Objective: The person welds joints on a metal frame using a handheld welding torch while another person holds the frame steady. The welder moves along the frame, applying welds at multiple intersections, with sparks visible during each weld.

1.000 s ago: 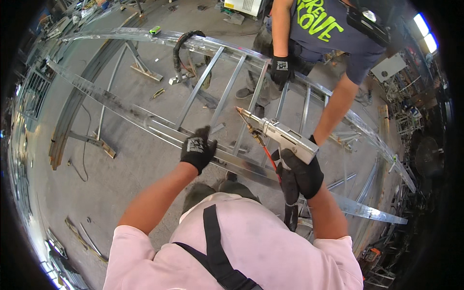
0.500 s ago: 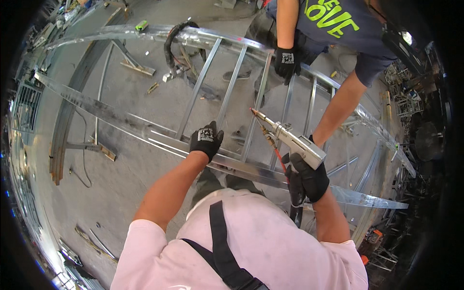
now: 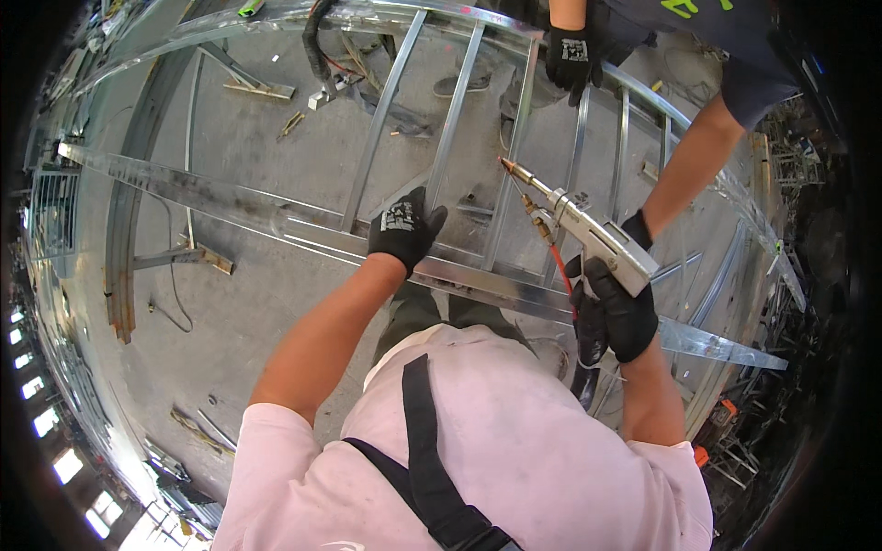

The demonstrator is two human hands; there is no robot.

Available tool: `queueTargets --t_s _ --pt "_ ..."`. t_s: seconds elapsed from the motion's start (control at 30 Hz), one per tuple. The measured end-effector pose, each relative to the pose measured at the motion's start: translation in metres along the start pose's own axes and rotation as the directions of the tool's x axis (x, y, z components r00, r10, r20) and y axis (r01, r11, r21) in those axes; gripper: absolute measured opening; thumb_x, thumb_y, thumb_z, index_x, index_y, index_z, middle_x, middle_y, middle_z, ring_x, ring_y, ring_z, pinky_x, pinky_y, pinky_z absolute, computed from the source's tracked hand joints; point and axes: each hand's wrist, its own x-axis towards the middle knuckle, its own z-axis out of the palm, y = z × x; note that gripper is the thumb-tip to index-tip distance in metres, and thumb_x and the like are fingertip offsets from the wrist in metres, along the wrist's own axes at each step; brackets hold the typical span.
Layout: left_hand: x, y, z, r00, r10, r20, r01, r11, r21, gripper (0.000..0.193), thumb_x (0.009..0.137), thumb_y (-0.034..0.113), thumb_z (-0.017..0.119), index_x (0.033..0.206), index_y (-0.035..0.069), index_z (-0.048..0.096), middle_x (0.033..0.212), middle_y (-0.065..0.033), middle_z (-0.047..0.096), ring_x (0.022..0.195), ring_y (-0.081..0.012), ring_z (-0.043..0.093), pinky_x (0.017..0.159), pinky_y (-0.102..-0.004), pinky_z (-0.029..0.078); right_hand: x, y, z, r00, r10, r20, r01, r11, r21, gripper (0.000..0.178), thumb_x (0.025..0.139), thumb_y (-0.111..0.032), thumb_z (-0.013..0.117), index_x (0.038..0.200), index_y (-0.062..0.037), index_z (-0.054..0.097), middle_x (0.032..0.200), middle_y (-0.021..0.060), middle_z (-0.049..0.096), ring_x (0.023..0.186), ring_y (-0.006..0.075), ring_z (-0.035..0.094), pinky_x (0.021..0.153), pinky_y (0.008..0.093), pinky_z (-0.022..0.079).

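Note:
A ladder-like metal frame (image 3: 524,292) with long rails and several cross rungs spans in front of me. My left hand (image 3: 404,230), in a black glove, grips the near rail beside the foot of a rung, its thumb pointing right. My right hand (image 3: 625,312), also gloved, is closed around the handle of a silver welding gun (image 3: 602,241). Its copper-coloured tip points up and left, over the frame by a middle rung; contact cannot be told. A red hose (image 3: 559,275) runs down from the gun toward my right hand.
Across the frame, a co-worker's gloved hand (image 3: 570,62) rests at the far rail; their other arm (image 3: 691,179) reaches down behind the gun. Rusty steel beams (image 3: 129,248) stand at left. A black cable bundle (image 3: 317,50) hangs over the far rail. Loose metal pieces lie on the floor.
The whole view has shifted, with the frame's far side now higher in the picture. My left hand stays on the near rail, and the welding gun stays in my right hand.

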Motion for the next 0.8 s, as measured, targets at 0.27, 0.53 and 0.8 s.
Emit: queueTargets --t_s 0.27,0.53,0.8 --pt "0.021 -0.035 -0.048 0.894 -0.064 0.443 0.349 0.719 -0.601 0.064 0.1 0.052 0.066 0.14 0.003 0.061 0.113 -0.0082 0.068 0.098 -0.021 0.065 0.09 -0.0383 0.057 0.002 0.002 -0.005 0.968 0.247 -0.038 -0.246 0.968 0.044 0.031 0.102 -0.029 0.072 0.117 -0.0019 0.067 0.09 0.0023 0.069 0.066 0.0091 0.061 0.055 0.0257 0.047" --pt "0.014 -0.029 -0.046 0.856 0.023 0.516 0.393 0.618 -0.681 0.048 0.107 0.036 0.062 0.144 0.006 0.058 0.116 -0.0063 0.069 0.095 -0.0155 0.067 0.08 -0.0346 0.061 0.009 0.004 -0.005 0.99 0.139 -0.019 -0.14 0.987 -0.083 0.036 0.103 -0.034 0.07 0.115 -0.0009 0.068 0.079 0.0012 0.066 0.063 0.0086 0.058 0.055 0.0246 0.045" --pt "0.006 -0.006 -0.052 0.861 0.053 0.505 0.392 0.564 -0.727 0.045 0.109 0.03 0.057 0.145 0.004 0.057 0.115 -0.0102 0.071 0.096 -0.0176 0.069 0.083 -0.034 0.061 0.016 0.001 -0.007 0.978 0.207 -0.023 -0.208 0.976 -0.06 0.028 0.103 -0.027 0.069 0.117 -0.0027 0.069 0.086 0.0035 0.07 0.068 0.01 0.064 0.06 0.0252 0.051"
